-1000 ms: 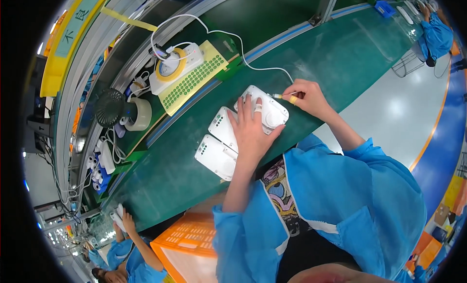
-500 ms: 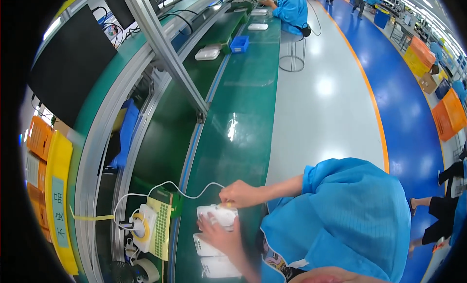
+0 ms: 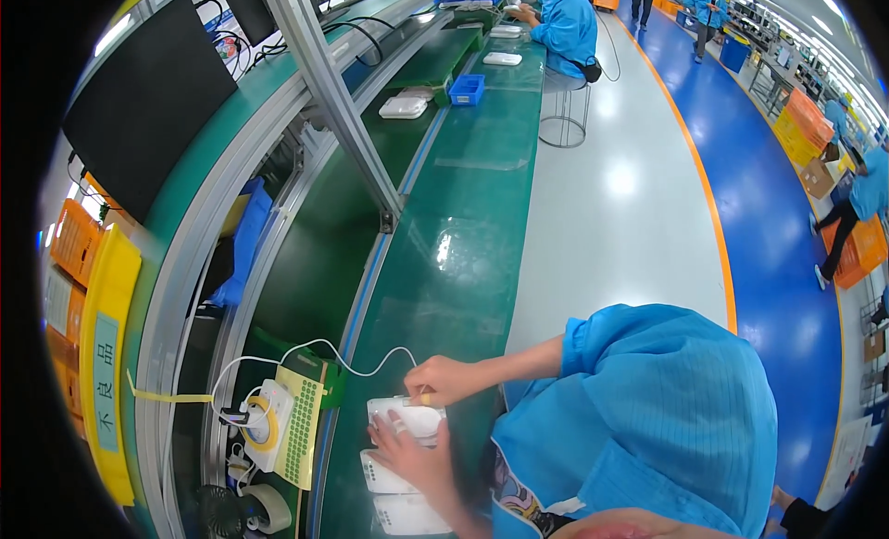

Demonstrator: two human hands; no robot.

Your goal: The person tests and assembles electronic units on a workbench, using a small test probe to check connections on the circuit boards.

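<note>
A white rectangular case [image 3: 381,407] lies on the green worktop, with a smooth rounded white piece [image 3: 421,420] on it. My left hand [image 3: 413,456] rests on this case, fingers spread over its left part and thumb on the right side; a pale cover shows on one finger. At the case's far edge my right hand [image 3: 442,380] is closed in a pinch where a white cable [image 3: 356,370] ends; the cable's tip is hidden. Something small and yellow shows at its fingertips. Below my left hand lie two more white cases [image 3: 384,476], partly covered.
A white power strip [image 3: 269,419] with a plug stands beside a yellow-green perforated strip [image 3: 301,428] at left. A metal post [image 3: 343,104] rises from the bench. Further along sit a blue bin [image 3: 467,90] and white cases [image 3: 403,106]. Another person [image 3: 563,30] sits at the far end.
The view has shifted slightly. My hands stay at the same case, with the rounded white piece now showing more clearly. At far right, a walking person has come into fuller view.
</note>
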